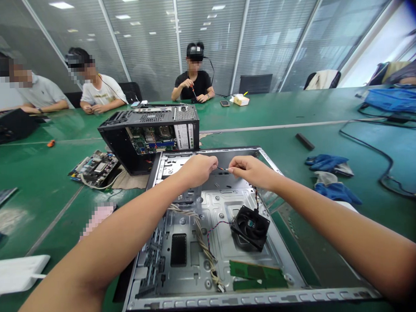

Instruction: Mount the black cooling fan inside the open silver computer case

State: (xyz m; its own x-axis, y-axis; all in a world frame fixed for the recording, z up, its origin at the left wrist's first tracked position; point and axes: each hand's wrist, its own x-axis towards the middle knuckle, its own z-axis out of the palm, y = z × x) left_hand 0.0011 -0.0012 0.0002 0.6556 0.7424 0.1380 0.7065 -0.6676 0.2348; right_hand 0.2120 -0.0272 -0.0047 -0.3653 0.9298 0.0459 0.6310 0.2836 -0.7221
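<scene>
Over the far part of an open computer case (223,205) lying flat, my left hand (202,170) pinches one end of a short thin cable (222,168). My right hand (247,169) has its fingers closed on the cable's other end, where a small pale piece shows. A black cooling fan (250,228) rests tilted on the metal floor of the case below my right hand, with a dark twisted lead rising from it toward that hand. Beige bundled cables (197,229) run along the case floor. Green memory modules (258,273) lie at its near edge.
Beyond the case stands a second computer tower (148,126), its side open. A motherboard (95,169) lies to the left. Blue work gloves (331,165), a black cable (371,152) and a blue basket (395,99) are at the right. Several people sit across the green table (288,112).
</scene>
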